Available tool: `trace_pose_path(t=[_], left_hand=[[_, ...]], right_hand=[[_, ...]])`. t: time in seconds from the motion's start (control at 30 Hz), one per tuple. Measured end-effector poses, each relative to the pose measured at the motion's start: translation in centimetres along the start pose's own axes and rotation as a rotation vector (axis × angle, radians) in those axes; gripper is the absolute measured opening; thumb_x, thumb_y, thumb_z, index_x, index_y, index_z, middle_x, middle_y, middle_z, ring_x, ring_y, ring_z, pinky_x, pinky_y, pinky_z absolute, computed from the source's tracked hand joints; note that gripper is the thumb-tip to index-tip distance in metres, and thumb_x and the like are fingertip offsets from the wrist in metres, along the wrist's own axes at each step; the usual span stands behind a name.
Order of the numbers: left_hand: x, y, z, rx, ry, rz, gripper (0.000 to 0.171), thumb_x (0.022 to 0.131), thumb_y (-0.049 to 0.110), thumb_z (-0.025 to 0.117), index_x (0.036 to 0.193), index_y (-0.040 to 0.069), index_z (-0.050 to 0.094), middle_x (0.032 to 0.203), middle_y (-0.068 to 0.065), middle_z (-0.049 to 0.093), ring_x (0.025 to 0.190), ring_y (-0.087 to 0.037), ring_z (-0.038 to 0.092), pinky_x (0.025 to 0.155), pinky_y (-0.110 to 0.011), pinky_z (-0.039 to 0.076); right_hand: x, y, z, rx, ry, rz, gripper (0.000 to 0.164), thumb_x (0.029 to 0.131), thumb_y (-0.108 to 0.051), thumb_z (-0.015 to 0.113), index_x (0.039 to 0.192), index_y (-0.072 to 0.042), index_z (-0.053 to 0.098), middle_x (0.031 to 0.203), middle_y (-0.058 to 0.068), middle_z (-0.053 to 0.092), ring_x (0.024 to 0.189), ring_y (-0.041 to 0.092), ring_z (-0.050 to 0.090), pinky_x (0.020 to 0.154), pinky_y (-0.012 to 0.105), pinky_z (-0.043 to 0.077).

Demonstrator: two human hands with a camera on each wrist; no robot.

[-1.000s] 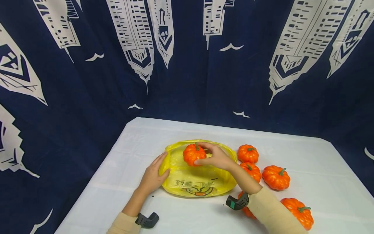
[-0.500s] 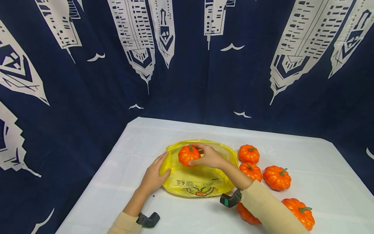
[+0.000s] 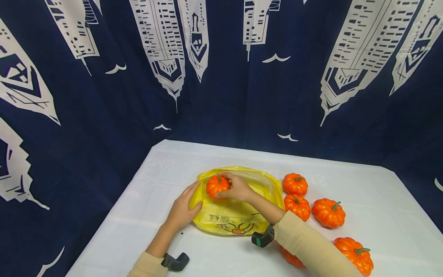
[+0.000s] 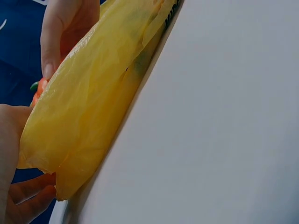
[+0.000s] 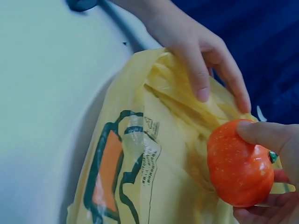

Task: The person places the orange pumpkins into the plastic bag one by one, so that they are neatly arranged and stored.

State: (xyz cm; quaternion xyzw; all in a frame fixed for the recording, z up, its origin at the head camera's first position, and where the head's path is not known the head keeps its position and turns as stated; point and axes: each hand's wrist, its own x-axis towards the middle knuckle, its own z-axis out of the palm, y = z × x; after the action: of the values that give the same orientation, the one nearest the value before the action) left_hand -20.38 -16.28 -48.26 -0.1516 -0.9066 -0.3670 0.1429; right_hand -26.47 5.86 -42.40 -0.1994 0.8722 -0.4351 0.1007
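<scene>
My right hand (image 3: 237, 188) holds a small orange pumpkin (image 5: 238, 163) with a green stem, thumb on one side and fingers on the other. In the head view the pumpkin is over the left part of the mouth of a yellow plastic bag (image 3: 226, 211). My left hand (image 3: 183, 209) rests at the bag's left rim, its fingers fairly straight along the edge and its thumb spread over the inside. From the left wrist, the bag's side (image 4: 93, 107) hides part of that hand and most of the pumpkin. Printed marks show on the bag's near inner side.
To the right of the bag are several more orange pumpkins, one (image 3: 295, 184) at the back and another (image 3: 328, 212) farther right. My right sleeve (image 3: 308, 242) partly covers a pumpkin (image 3: 292, 257) near the front. A dark blue patterned curtain (image 3: 221, 107) hangs behind the white table (image 3: 363, 192).
My right hand has carried the pumpkin left and slightly lower, from over the middle of the bag toward its left side. My left hand has stayed at the rim.
</scene>
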Motion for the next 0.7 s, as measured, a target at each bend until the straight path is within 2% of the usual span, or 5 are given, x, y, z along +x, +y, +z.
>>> trace_pose_path(t=[0.27,0.4,0.7], left_hand=[[0.0,-0.1,0.1,-0.001,0.009,0.023,0.065,0.087,0.016,0.069,0.147,0.011,0.043,0.149,-0.008,0.045,0.134,-0.029,0.044,0.109,-0.047,0.036],[0.0,-0.1,0.0,-0.001,0.004,0.023,0.066,0.087,0.016,0.069,0.148,0.012,0.043,0.149,-0.008,0.044,0.134,-0.029,0.044,0.109,-0.047,0.036],[0.0,-0.1,0.1,0.006,-0.001,0.017,0.065,0.087,0.017,0.069,0.148,0.013,0.044,0.149,-0.007,0.045,0.133,-0.029,0.044,0.109,-0.047,0.037]], right_hand=[[0.8,0.0,1.5,-0.059,0.069,-0.012,0.080,0.075,-0.023,0.084,0.139,0.004,0.046,0.134,0.020,0.055,0.117,0.034,0.056,0.099,0.046,0.048],[1.0,-0.2,2.3,-0.087,0.100,0.005,0.080,0.076,-0.026,0.083,0.140,0.004,0.045,0.135,0.021,0.053,0.118,0.035,0.055,0.099,0.047,0.048],[1.2,-0.5,3.5,-0.066,0.189,0.073,0.082,0.079,-0.026,0.080,0.143,0.005,0.041,0.136,0.024,0.052,0.120,0.038,0.054,0.099,0.049,0.047]])
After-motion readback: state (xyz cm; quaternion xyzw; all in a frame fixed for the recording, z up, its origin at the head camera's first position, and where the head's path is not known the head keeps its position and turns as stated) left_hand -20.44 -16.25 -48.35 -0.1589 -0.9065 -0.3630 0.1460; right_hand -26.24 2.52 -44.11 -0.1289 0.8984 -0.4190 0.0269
